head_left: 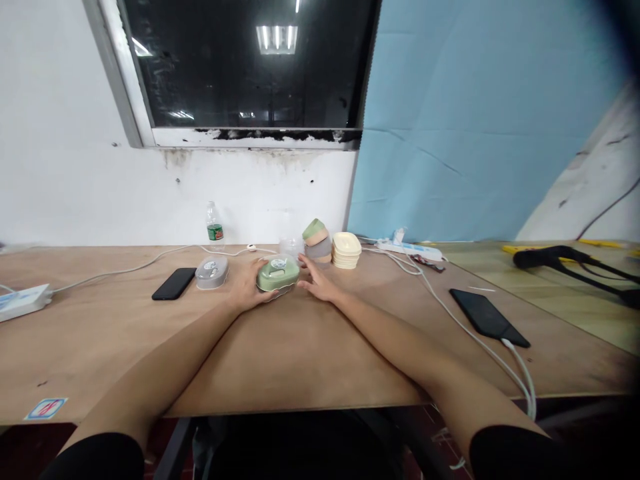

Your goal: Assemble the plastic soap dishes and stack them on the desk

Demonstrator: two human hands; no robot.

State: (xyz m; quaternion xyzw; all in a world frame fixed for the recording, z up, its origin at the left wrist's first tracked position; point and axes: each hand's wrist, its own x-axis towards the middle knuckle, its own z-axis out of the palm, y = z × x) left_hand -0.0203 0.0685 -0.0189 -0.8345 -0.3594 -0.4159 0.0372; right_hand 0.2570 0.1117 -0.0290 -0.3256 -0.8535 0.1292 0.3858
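A green lidded box [278, 275] with a clear cover and a round label sits in the middle of the table. My left hand [246, 288] is wrapped around its left side, thumb along the front. At the right side of the box, my right hand [319, 281] has its fingers apart, close to the box; whether they touch it I cannot tell. A similar grey lidded box [212, 272] stands to the left of my left hand. Behind my right hand are a grey bowl [319, 251] with a green one [315, 231] tilted on top, and a stack of cream square bowls [346, 251].
A black phone [174, 284] and a clear bottle [215, 227] are at the left. On the right lie a second phone [487, 316] with cables and a power strip [410, 249]. Another power strip [24, 301] is at the far left. A white wall [260, 193] stands behind.
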